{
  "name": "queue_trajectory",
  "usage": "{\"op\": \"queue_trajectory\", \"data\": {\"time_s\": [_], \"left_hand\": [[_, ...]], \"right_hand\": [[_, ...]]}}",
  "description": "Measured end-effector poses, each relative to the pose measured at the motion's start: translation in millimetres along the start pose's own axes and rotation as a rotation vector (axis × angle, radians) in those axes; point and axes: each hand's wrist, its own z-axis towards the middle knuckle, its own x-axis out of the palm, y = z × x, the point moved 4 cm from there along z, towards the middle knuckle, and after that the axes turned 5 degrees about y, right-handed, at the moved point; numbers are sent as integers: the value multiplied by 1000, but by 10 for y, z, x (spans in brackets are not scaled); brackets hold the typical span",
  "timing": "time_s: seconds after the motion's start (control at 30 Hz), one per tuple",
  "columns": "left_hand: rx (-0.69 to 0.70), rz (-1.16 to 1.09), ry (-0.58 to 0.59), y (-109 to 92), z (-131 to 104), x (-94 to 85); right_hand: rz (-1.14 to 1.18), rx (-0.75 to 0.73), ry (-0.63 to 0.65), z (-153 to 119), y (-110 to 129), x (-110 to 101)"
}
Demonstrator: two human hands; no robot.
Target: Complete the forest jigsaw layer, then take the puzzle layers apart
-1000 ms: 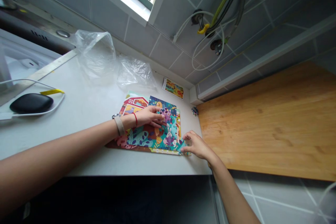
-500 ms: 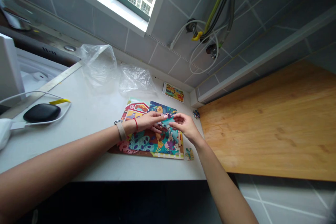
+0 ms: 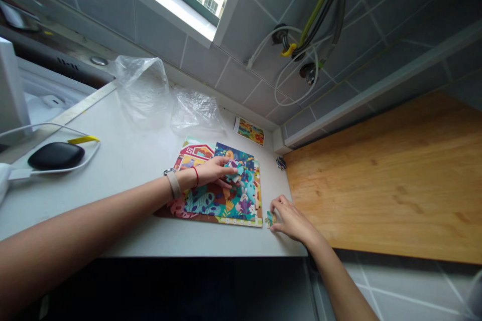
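Colourful jigsaw puzzle pieces [image 3: 235, 176] are pinched in my left hand [image 3: 213, 171], which hovers over the middle of a jigsaw puzzle [image 3: 205, 201] with a rabbit, flowers and leaves. Under that picture lies a larger farm-themed picture [image 3: 190, 150] with a red barn, partly covered by my left hand and forearm. Off the right edge, my right hand [image 3: 288, 218] has its thumb and fingers closed around the edges of a small puzzle piece [image 3: 270, 219] at the table surface. Whether that is one piece or a small stack I cannot tell.
Crumpled clear plastic bags [image 3: 196, 110] lie toward the wall. A small printed picture card [image 3: 249, 131] and a little pile of pieces [image 3: 280, 163] are at the back right. A black oval case [image 3: 56, 155] and white cable sit left. A wooden board [image 3: 384, 175] adjoins on the right.
My right hand has left the pieces by my left hand and moved down and right to the puzzle piece beside the board. My left hand keeps its pieces, shifted slightly left.
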Motion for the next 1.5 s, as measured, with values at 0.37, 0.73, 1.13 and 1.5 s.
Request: {"op": "queue_trajectory", "data": {"time_s": [0.37, 0.73, 1.13, 1.5], "left_hand": [[-5, 0, -23, -30, -23, 36], [-44, -24, -50, -78, -37, 65], [24, 12, -11, -24, -7, 12], [2, -16, -13, -12, -1, 20]], "right_hand": [[270, -117, -75, 160, -102, -175], [674, -408, -111, 930, 928, -574], [459, -304, -376, 1528, 364, -735], [569, -358, -537, 1534, 360, -453]]}}
